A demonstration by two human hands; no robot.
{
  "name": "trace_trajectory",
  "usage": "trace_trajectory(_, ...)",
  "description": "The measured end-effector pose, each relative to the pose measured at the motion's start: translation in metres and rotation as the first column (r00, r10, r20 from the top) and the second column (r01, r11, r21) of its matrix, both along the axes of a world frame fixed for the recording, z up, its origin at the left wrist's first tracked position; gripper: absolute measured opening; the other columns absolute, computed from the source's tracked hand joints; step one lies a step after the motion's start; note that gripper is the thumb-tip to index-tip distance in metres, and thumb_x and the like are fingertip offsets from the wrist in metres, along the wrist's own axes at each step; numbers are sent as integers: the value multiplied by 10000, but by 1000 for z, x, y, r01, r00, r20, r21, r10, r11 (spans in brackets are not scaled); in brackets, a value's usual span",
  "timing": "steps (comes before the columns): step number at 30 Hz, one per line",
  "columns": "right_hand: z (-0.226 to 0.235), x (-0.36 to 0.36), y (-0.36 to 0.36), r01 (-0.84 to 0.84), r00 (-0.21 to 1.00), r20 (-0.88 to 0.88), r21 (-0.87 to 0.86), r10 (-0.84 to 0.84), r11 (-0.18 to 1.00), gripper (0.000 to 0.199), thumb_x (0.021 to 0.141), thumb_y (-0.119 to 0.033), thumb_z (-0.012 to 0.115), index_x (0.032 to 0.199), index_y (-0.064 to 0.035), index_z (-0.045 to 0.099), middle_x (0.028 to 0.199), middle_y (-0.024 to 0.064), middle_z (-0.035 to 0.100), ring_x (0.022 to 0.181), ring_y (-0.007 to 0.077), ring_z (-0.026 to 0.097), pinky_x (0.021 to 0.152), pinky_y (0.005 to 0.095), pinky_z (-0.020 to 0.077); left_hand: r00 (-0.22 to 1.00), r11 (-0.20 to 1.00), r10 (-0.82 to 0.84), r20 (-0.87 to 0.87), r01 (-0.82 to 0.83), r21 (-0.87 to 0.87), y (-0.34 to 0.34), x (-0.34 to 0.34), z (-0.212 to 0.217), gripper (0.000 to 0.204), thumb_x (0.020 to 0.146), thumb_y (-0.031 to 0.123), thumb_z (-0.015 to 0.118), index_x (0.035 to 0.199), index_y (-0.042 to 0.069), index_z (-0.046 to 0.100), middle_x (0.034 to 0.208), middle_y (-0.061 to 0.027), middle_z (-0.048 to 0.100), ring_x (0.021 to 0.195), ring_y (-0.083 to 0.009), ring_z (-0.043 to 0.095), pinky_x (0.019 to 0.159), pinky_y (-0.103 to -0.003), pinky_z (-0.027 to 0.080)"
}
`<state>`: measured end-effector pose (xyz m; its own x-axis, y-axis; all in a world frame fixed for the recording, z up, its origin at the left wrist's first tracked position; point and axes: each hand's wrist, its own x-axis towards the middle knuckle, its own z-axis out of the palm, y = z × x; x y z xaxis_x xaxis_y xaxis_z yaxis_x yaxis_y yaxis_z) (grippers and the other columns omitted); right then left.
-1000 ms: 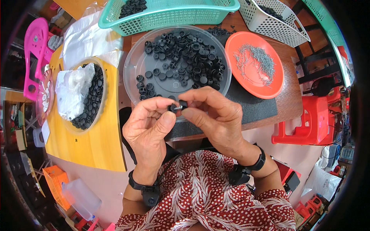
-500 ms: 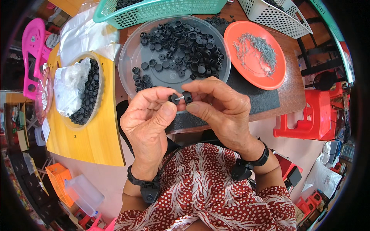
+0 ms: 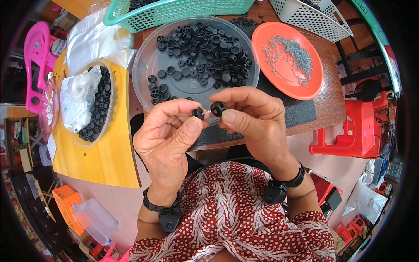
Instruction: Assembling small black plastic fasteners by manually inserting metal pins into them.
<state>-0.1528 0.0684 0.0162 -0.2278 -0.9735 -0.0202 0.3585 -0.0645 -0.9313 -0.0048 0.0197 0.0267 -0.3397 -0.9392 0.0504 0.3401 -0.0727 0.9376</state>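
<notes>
Between the thumb and fingers of my left hand (image 3: 163,139) is a small round black plastic piece (image 3: 198,113). From it a thin silver coiled part (image 3: 206,112), which looks like a spring, reaches toward the other hand. My right hand (image 3: 259,122) pinches a black plastic cap (image 3: 217,108), its hollow side partly showing. Spring and cap meet or nearly meet; I cannot tell which. Both hands hover over the near rim of a clear round tub (image 3: 146,81), which holds many loose black caps (image 3: 218,56).
An orange-red plate (image 3: 266,72) of thin metal pieces (image 3: 297,54) stands right of the tub. Green (image 3: 183,17) and white (image 3: 305,19) baskets lie beyond. At left, a yellow table (image 3: 83,163) bears another tub (image 3: 112,100) of black parts and a plastic bag (image 3: 80,100).
The cap in my right hand has turned, so its hollow side shows more, and my right thumb has shifted. My left hand keeps its hold on the black piece with the spring.
</notes>
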Motion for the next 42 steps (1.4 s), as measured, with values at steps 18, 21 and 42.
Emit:
trace_trajectory(18,3,-2,0,-26,993,117,84,16,996,221,841,-55,594,1041,40,591,796,49,617,659,83,576,579,187,454,968,988,73,239,-38,-150,3,-3,5,187,789,15,670,952,-50,604,823,-11,596,721,-53,505,667,-181,414)
trace_trajectory(21,0,-2,-1,-32,992,127,77,22,996,213,837,-44,596,1035,38,593,785,51,618,658,84,576,577,187,457,964,983,86,251,-41,-179,3,-3,5,179,785,16,675,939,-48,609,810,-4,588,708,-47,493,650,-174,402)
trace_trajectory(42,0,-1,-3,-28,996,89,94,20,995,209,827,-11,598,1028,46,598,780,36,602,633,68,545,567,180,456,924,960,146,354,-45,-277,2,-6,0,160,745,-4,690,887,-32,623,769,-17,582,645,-48,502,581,-179,409)
